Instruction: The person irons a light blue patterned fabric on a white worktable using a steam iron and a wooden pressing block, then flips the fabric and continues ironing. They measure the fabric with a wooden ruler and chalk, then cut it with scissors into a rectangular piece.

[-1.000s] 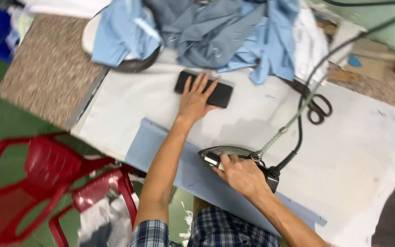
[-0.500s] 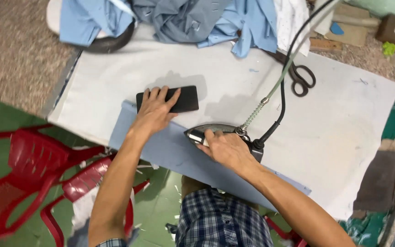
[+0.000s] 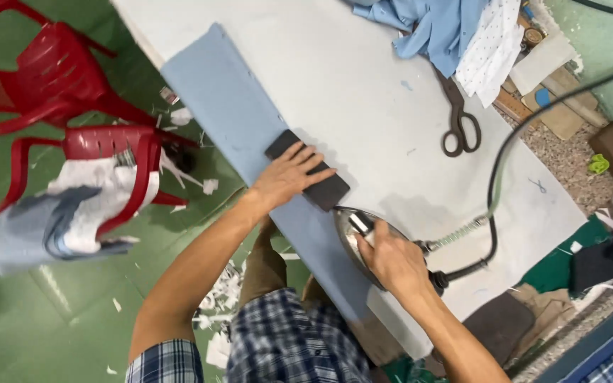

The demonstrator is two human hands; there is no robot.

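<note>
A green floor [image 3: 58, 298], littered with white scraps, fills 7 to 9 o'clock. 2 red plastic chairs [image 3: 44, 78] stand at 10 o'clock, one draped with cloth. A pale green wall [image 3: 604, 64] edges 2 o'clock.

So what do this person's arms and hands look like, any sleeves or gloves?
Both hands are bare, with no gloves: the left hand and the right hand. The forearms are uncovered too. A short blue-and-white checked sleeve shows at the left upper arm. I can't make out any rings or watch.
</note>
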